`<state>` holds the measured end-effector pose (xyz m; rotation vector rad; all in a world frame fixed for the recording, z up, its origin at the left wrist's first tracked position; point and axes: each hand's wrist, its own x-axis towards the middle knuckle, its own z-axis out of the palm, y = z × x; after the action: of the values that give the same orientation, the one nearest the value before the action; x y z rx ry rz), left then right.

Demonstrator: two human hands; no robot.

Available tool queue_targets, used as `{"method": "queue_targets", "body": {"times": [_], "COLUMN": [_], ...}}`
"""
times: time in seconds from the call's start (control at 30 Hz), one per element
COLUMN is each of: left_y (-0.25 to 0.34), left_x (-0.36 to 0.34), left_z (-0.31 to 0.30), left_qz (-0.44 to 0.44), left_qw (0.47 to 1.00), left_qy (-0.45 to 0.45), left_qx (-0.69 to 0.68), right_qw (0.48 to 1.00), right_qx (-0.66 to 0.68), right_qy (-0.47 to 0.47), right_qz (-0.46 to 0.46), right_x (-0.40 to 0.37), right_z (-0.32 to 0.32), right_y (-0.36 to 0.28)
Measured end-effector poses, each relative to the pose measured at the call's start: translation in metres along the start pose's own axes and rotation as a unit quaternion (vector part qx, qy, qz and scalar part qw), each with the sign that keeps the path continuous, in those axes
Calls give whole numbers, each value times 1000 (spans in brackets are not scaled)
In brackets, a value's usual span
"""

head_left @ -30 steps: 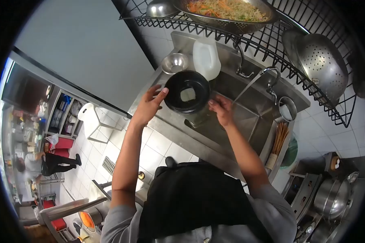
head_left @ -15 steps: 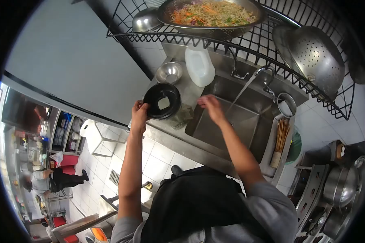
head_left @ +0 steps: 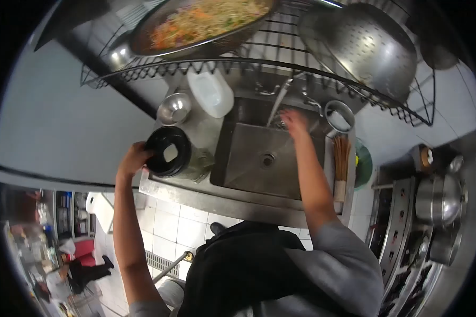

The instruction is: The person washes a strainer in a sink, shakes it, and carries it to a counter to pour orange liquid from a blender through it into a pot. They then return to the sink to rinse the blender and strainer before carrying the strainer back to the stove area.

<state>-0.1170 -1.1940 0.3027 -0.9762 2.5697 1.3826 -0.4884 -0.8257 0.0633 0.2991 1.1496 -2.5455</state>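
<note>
My left hand (head_left: 136,158) grips the outer edge of a round black lid (head_left: 166,168) with a pale square at its middle. The lid tops a clear jar (head_left: 200,165), probably a blender jar, standing on the counter left of the sink. Over the sink (head_left: 248,153), my right hand (head_left: 295,121) reaches beside the stream of water (head_left: 276,105) from the running faucet (head_left: 288,84). Its fingers are blurred but look apart, holding nothing visible.
A metal bowl (head_left: 174,109) and a white plastic container (head_left: 212,95) stand behind the jar. Right of the sink are a metal pot (head_left: 328,111) and wooden sticks (head_left: 341,158). Overhead, a wire rack (head_left: 280,62) holds colanders, one with shredded vegetables (head_left: 206,24). Another person (head_left: 82,277) is far left.
My right hand has moved from near the jar across the sink to the running water. My left hand stays on the lid. The whole view has shifted.
</note>
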Motion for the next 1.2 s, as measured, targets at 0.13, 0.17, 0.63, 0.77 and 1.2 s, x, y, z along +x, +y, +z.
{"method": "queue_targets", "body": {"times": [0.13,0.17,0.63,0.77,1.2], "left_y": [-10,-12,-66,-94,-217], "left_x": [5,0,-59,-68,-205], "left_z": [-4,1,36,32,-149], "left_qz": [-23,-2,114,112,36], "left_qw": [997,1000,975,963,951], "left_qy": [-30,-8,178,213,249], "left_qx": [63,30,-65,-122,-180], "right_qw": [985,973,748,812,670], "right_qx": [31,31,-596,-471,-428], "right_qy": [164,208,24,-319,-604], "right_qz": [-41,-92,-291,-129,48], "right_x": [39,47,-1,-173,-390], "right_z": [-56,-56,10,89,306], "right_y": [-27,-31,-78,9,217]}}
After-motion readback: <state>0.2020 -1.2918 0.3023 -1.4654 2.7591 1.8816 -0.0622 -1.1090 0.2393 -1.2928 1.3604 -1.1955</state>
